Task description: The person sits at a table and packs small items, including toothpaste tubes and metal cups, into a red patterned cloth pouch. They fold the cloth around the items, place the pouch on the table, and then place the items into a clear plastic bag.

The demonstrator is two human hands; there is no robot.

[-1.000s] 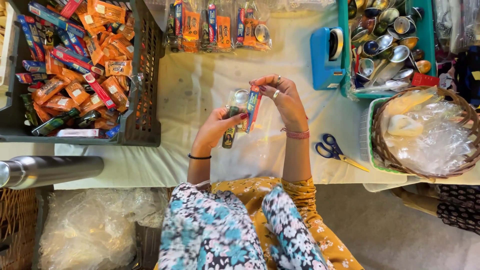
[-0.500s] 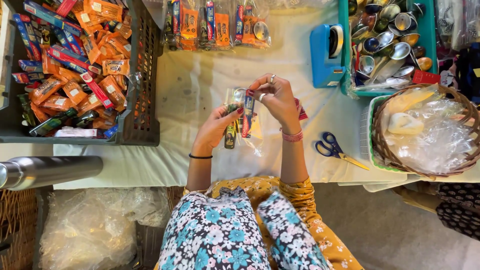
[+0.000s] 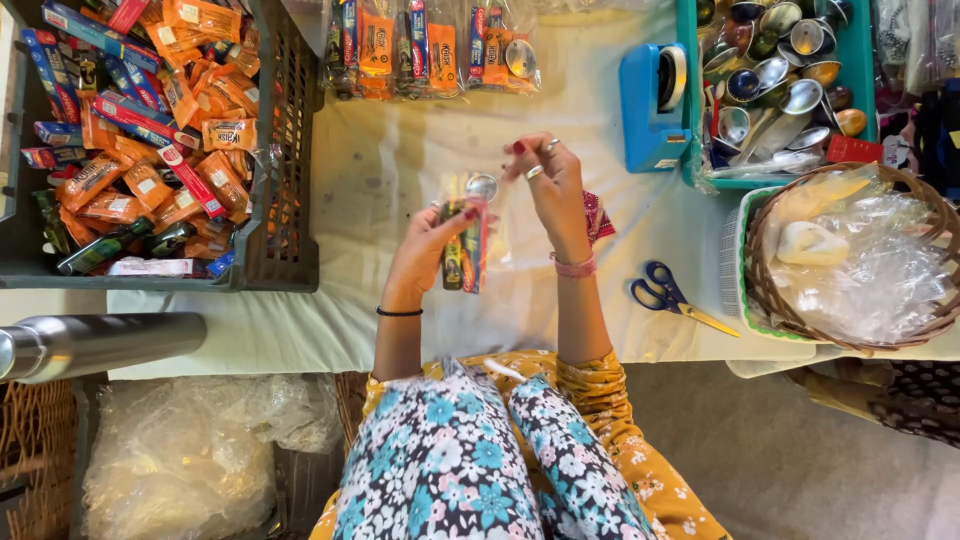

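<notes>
**A cloth-covered counter, a small bundle between two hands**

The counter [image 3: 400, 150] is draped in a pale, slightly stained cloth. Over it, the left hand [image 3: 428, 250] is closed around a small clear packet [image 3: 466, 245] holding narrow wrapped items and a metal spoon, its fingers curled about the lower part. The right hand [image 3: 550, 185] is just above and beside it, fingertips pinched at the packet's top edge. Beyond the left hand stands a dark crate [image 3: 285, 200] heaped with orange and blue sachets. Ahead of both hands lies a row of finished packets [image 3: 430, 50]. Past the right hand sit a blue tape dispenser [image 3: 652, 105], a green tray [image 3: 690, 90] of metal cups, blue-handled scissors [image 3: 662, 290] and a wicker basket [image 3: 760, 290] of clear bags.

To do this well, the lower grip should keep the contents bunched and upright while the pinch gathers the film evenly.
</notes>
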